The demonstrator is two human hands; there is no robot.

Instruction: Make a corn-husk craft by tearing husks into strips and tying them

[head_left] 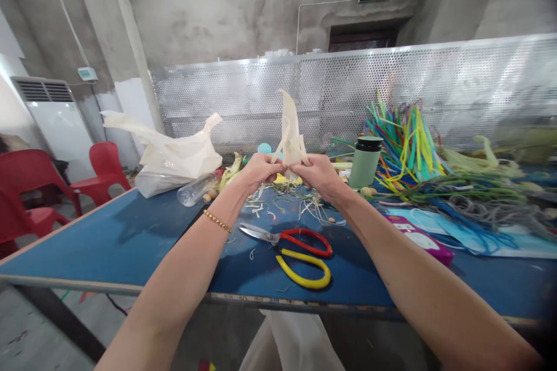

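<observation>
Both my hands are raised over the blue table [130, 237] and pinch a pale dried corn husk [290, 127] that stands upright between them. My left hand [257, 172] grips the husk's lower left strips with closed fingers; a bead bracelet is on that wrist. My right hand [319, 176] is closed on the husk's lower right side. Thin husk shreds [296, 202] lie scattered on the table under my hands. Scissors [296, 249] with one red and one yellow handle lie below, nearer to me.
A white plastic bag [174, 156] and a clear bottle [196, 189] lie at the left. A green flask [365, 162] stands right of my hands, beside a heap of coloured strips [404, 139] and cords. A pink packet [418, 237] lies near my right forearm. Red chairs [26, 185] stand at far left.
</observation>
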